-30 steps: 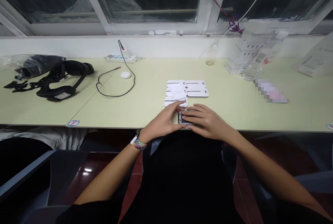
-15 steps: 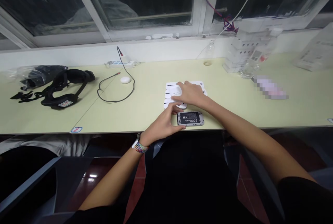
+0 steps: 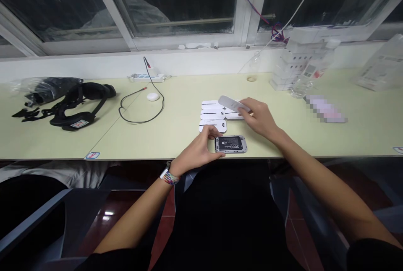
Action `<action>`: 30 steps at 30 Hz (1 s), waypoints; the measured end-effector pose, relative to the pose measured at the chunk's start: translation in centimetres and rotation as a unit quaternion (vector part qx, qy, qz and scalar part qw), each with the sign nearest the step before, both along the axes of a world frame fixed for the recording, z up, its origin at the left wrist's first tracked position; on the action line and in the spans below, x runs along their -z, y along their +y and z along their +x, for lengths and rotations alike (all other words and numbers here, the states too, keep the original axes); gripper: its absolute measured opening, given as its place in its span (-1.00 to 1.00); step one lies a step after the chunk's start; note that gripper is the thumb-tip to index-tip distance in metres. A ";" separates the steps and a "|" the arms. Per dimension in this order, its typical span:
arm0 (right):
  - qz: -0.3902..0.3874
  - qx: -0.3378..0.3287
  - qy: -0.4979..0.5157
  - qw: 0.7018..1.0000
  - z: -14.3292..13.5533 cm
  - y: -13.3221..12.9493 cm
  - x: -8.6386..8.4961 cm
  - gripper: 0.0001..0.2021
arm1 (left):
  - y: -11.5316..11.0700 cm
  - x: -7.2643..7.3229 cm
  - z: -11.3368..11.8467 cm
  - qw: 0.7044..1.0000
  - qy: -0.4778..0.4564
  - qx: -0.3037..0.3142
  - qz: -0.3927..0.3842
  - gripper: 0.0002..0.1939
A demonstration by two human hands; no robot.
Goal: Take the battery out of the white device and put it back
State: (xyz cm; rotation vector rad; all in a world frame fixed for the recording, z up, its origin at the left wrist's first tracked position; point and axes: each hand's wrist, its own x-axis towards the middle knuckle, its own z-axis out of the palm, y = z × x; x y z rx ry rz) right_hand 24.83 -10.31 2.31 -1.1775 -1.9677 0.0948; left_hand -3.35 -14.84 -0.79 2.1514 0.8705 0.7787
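Note:
A small silver-grey device lies flat near the table's front edge, its back off and a black battery marked 3000mAh exposed. My left hand holds its left end between thumb and fingers. Between the thumb and fingers of my right hand is a thin white back cover, lifted and tilted above the table. Beneath it lie several white rounded pieces in rows, with black lines and a W mark. The held cover and my right hand partly hide those on the right.
To the left lie a black headset, a black cable and a white round object. A power strip is by the wall. White boxes, a clear bottle and a blurred flat object are to the right.
My right hand has lifted the white cover off the white pieces and moved right with it, tilting it. My left hand stays at the device, which has not visibly moved.

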 end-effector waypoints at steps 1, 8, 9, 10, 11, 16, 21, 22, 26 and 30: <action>0.040 -0.010 0.012 0.999 0.8 -1.1 0.4 -0.72 | 0.0 0.0 0.0 1.000 -0.003 0.000 -0.004 -0.36; 0.113 -0.114 -0.063 0.985 2.9 -7.8 3.1 -0.51 | 0.0 -0.2 0.2 1.000 -0.010 -0.001 -0.028 -0.35; 0.106 -0.118 -0.072 0.985 2.6 -8.2 3.3 -0.49 | -0.1 -0.2 0.3 1.000 -0.010 -0.003 -0.025 -0.35; 0.095 -0.123 -0.083 0.984 2.2 -8.5 3.5 -0.49 | -0.1 -0.2 0.3 1.000 -0.012 -0.005 -0.022 -0.34; 0.082 -0.127 -0.096 0.984 1.8 -8.7 3.6 -0.48 | -0.1 -0.3 0.4 1.000 -0.014 -0.007 -0.019 -0.33; 0.010 -0.125 -0.126 0.984 0.7 -8.8 3.4 -0.49 | -0.3 -0.7 0.4 1.000 -0.011 -0.005 -0.015 -0.22; 0.004 -0.131 -0.111 0.985 0.7 -8.9 3.6 -0.51 | -0.4 -1.2 0.4 1.000 0.014 -0.001 0.019 -0.35; 0.006 -0.132 -0.108 0.985 0.7 -8.8 3.6 -0.52 | -0.4 -1.3 0.3 0.999 0.020 0.002 0.028 -0.38; -0.003 -0.135 -0.100 0.986 0.5 -8.8 3.6 -0.52 | -0.3 -1.4 0.3 0.998 0.033 0.020 0.054 -0.52; -0.024 -0.133 -0.094 0.986 0.4 -8.8 3.4 -0.50 | -0.4 -1.4 0.2 0.997 0.036 0.033 0.068 -0.64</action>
